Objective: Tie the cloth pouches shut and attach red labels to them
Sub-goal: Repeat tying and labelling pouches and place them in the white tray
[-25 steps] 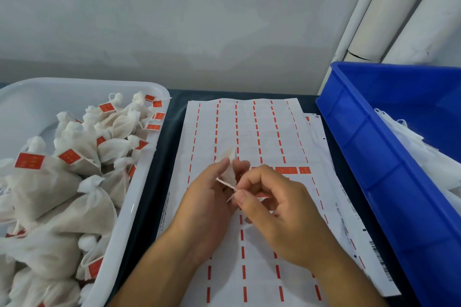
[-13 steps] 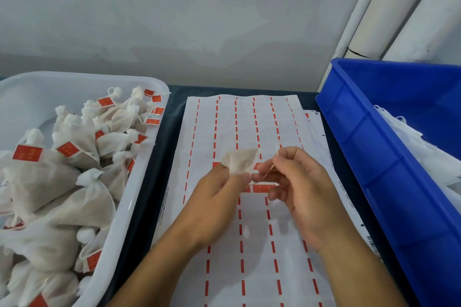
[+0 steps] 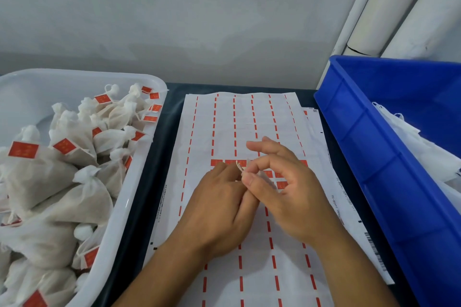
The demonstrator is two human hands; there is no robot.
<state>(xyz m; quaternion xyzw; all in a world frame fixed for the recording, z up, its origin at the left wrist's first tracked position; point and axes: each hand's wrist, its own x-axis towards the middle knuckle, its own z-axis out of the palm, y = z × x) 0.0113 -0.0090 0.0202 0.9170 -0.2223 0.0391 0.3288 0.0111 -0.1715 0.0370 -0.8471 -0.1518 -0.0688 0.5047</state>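
Note:
My left hand (image 3: 219, 209) lies knuckles up over the label sheet (image 3: 224, 122), its fingers curled round a small cloth pouch that is almost wholly hidden under it. A thin loop of the pouch's drawstring (image 3: 239, 166) sticks up between my hands. My right hand (image 3: 289, 189) touches the left, pinching the string between thumb and a curled finger, index finger stretched out above. A few red labels (image 3: 216, 162) remain on the sheet just beyond my fingers.
A white tub (image 3: 139, 172) at the left holds several tied pouches with red labels (image 3: 23, 149). A blue crate (image 3: 374, 157) at the right holds white untied pouches (image 3: 411, 142). White pipes stand in the back right corner. The table is dark.
The pouch, held up in view half a second ago, has dropped under my left hand. My right hand has closed in on the left and now holds the string loop.

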